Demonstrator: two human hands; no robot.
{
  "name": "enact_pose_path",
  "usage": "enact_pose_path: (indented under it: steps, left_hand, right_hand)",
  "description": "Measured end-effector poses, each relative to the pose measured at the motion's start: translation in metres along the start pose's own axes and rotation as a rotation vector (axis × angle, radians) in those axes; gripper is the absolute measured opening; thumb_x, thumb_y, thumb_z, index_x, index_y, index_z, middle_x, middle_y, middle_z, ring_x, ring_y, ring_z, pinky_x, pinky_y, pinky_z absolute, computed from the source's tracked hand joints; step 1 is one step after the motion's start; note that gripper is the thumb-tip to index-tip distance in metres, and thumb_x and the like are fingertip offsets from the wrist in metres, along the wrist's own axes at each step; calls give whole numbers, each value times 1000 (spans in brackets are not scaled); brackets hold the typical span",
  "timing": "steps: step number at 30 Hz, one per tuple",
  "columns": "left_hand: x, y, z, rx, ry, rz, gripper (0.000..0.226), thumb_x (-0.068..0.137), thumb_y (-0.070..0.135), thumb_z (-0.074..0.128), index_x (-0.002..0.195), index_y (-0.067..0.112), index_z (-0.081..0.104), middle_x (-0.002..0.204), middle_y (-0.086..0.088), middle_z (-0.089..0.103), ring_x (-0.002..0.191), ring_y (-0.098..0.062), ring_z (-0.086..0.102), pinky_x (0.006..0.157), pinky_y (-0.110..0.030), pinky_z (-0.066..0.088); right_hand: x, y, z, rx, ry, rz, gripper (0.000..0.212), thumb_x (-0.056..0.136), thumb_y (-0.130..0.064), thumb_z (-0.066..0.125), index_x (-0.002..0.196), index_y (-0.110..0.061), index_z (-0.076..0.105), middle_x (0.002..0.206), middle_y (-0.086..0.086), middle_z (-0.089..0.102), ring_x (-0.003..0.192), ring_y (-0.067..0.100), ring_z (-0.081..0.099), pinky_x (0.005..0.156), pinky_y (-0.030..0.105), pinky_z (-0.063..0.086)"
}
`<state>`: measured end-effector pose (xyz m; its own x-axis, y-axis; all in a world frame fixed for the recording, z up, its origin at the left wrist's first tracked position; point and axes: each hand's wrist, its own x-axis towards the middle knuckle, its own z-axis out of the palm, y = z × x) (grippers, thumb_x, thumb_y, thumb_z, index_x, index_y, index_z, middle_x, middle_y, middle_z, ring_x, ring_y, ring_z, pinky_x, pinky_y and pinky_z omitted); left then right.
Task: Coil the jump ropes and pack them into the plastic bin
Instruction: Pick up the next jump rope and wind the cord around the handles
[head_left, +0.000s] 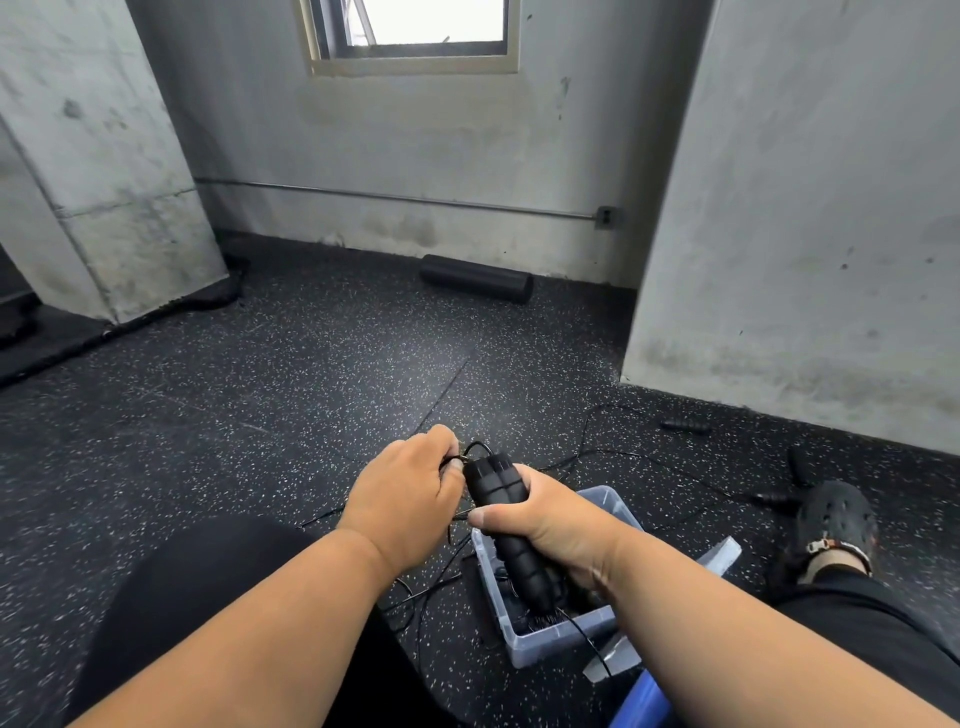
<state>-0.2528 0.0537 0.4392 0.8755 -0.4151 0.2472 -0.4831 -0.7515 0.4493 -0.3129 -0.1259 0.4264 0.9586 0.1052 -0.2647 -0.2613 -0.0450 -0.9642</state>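
Observation:
My right hand (545, 525) grips two black foam jump rope handles (511, 530) held together above the clear plastic bin (556, 642). My left hand (410, 499) pinches the thin black rope (470, 451) at the handles' top end. Loose black cord trails over the floor (431, 592) below my hands. Inside the bin lies dark rope, mostly hidden by the handles. Another jump rope handle (685, 426) and its cord (613, 454) lie on the floor to the right.
The bin's lid (722, 553) lies beside the bin, with a blue object (641, 701) at the bottom. My shoe (836, 519) rests at the right. A black foam roller (475, 278) lies by the far wall. Concrete pillars stand left and right.

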Motion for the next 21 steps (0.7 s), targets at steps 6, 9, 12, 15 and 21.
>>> enact_pose_path:
  steps: [6, 9, 12, 15, 21]
  left_hand:
    - [-2, -7, -1, 77, -123, -26, 29, 91, 37, 57, 117, 40, 46, 118, 15, 46, 115, -13, 41, 103, -33, 37]
    - [-2, -12, -2, 105, -233, 115, 76, 76, 45, 58, 148, 43, 34, 151, 17, 34, 146, -12, 24, 127, -40, 21]
    - [-4, -10, 10, 108, -413, 179, 78, 74, 44, 60, 148, 44, 38, 146, 17, 52, 143, -12, 41, 122, -37, 29]
    - [-4, -10, 18, 61, -499, 106, 37, 78, 42, 74, 105, 34, 50, 99, 11, 69, 94, -16, 66, 80, -31, 48]
    - [-1, -12, 10, -120, -390, 3, 33, 80, 39, 82, 93, 35, 52, 85, 12, 69, 75, 0, 64, 61, -14, 43]
  right_hand:
    - [0, -2, -6, -381, 54, -41, 36, 76, -22, 84, 105, -20, 62, 84, -7, 69, 71, 6, 63, 73, 30, 57]
    - [2, -5, -8, -712, 59, -65, 38, 67, -32, 81, 96, -22, 59, 86, -1, 71, 72, 14, 67, 75, 38, 59]
    - [-1, -12, -6, -1020, -23, -112, 35, 68, -33, 79, 92, -25, 54, 84, -4, 66, 79, 19, 66, 70, 34, 54]
    - [-2, -16, -3, -1190, -40, -137, 37, 68, -36, 79, 93, -26, 53, 86, -6, 64, 81, 20, 64, 70, 32, 52]
    - [3, -10, -19, -1270, 189, -189, 51, 61, -50, 69, 104, -35, 47, 96, -11, 60, 90, 21, 62, 76, 35, 51]
